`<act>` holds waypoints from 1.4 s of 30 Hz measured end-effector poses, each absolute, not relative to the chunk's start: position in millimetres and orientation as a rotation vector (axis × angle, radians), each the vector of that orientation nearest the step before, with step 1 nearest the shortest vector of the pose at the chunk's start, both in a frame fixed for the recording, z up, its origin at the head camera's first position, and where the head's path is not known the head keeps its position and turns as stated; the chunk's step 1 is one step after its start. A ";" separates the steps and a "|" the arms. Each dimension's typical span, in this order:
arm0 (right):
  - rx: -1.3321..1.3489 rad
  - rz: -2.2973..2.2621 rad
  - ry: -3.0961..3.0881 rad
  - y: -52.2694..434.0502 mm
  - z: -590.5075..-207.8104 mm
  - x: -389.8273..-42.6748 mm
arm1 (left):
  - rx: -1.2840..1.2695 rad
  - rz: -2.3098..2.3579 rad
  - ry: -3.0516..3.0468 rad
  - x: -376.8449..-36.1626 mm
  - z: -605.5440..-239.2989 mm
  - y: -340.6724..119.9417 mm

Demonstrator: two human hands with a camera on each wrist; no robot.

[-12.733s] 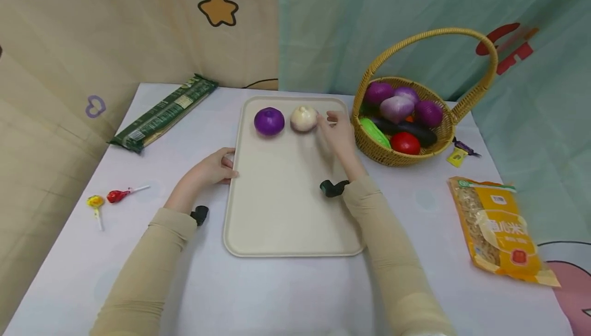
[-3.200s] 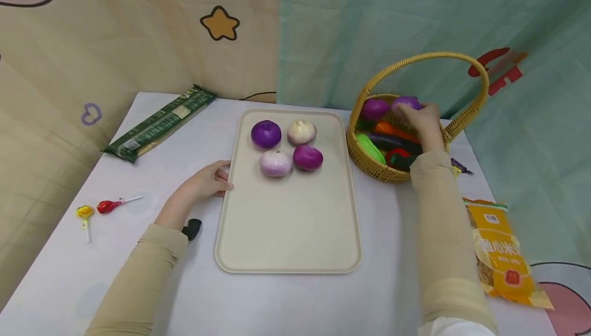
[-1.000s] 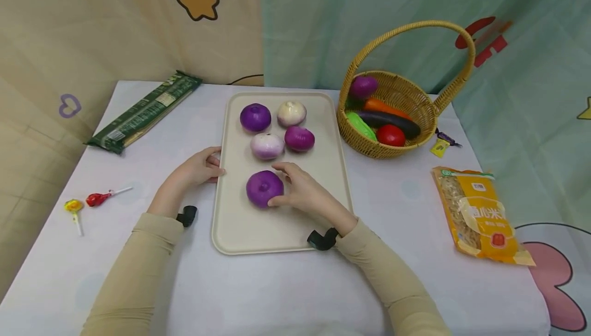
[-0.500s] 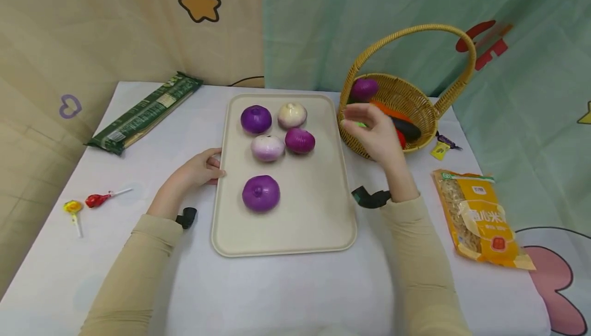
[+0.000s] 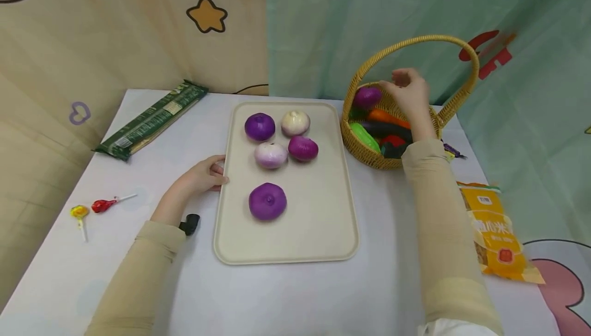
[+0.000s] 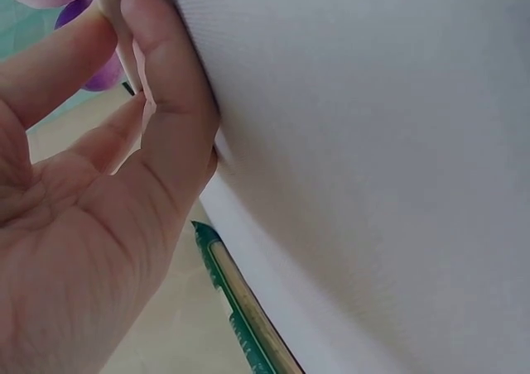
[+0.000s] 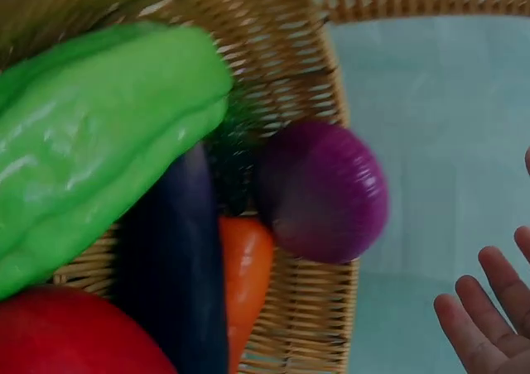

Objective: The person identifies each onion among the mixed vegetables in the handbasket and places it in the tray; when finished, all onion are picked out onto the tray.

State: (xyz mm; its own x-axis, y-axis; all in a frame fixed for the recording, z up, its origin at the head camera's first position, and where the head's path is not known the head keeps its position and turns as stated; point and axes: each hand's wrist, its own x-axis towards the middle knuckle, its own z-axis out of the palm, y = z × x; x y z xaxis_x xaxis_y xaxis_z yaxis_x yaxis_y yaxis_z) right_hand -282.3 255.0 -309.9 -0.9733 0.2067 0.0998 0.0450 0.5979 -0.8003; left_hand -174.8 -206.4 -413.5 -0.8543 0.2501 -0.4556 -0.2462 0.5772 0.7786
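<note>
- Onions fill the far half of the cream rectangular plastic tray [image 5: 286,238] on the white table: five round ones lie there, a deep purple one [image 5: 259,126], a pale whitish one [image 5: 295,122], a pink-white one [image 5: 270,154], a magenta one [image 5: 302,148] and a larger purple one [image 5: 267,201] set apart nearer to me.
- My right hand [image 5: 408,91] hovers inside the woven wicker basket with the arched handle [image 5: 436,115], just beside the last purple onion [image 5: 367,97] there, not touching it; my fingers [image 7: 484,308] look spread and hold nothing.
- My left hand [image 5: 203,177] rests on the tray's left edge, fingers curled round the rim [image 6: 116,26], steadying it.
- By my judgement the moving of onions from basket to tray is nearly done: one onion is left in the basket, and the near half of the tray has room.
- Other things in the basket: a bright green pepper-like vegetable [image 7: 91,134], a dark aubergine [image 7: 170,283], an orange carrot [image 7: 244,279] and a red tomato [image 7: 66,337].
- Hard to make out: my sleeve covers part of the basket in the head view, the right wrist view shows only my fingertips, and the left wrist view shows little beyond my palm, the table edge and a green packet [image 6: 244,316].
</note>
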 end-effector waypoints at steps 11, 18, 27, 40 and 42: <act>-0.148 1.277 -2.952 256.9 -336.4 -313.5 | -0.023 1.263 2.265 -173.2 -414.9 -207.1; -0.173 1.282 -3.058 257.8 -343.6 -317.6 | -0.016 1.248 2.292 -173.9 -412.0 -208.5; -0.205 1.258 -3.069 260.2 -356.9 -320.7 | -0.004 1.254 2.276 -173.2 -415.6 -208.9; -0.196 1.346 -2.986 272.1 -334.6 -305.4 | -0.012 1.243 2.284 -173.5 -418.4 -207.7; -0.185 1.348 -2.998 273.8 -326.5 -301.3 | -0.016 1.238 2.289 -174.0 -416.9 -208.3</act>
State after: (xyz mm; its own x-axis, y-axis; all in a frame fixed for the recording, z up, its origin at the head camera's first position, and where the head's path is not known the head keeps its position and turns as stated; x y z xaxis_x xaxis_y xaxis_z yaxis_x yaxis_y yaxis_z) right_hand -301.3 273.8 -326.5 -0.9823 0.0403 -0.1830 0.1636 0.6603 -0.7329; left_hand -174.0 -208.3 -416.9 -0.8583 0.2342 -0.4567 -0.2540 0.5793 0.7745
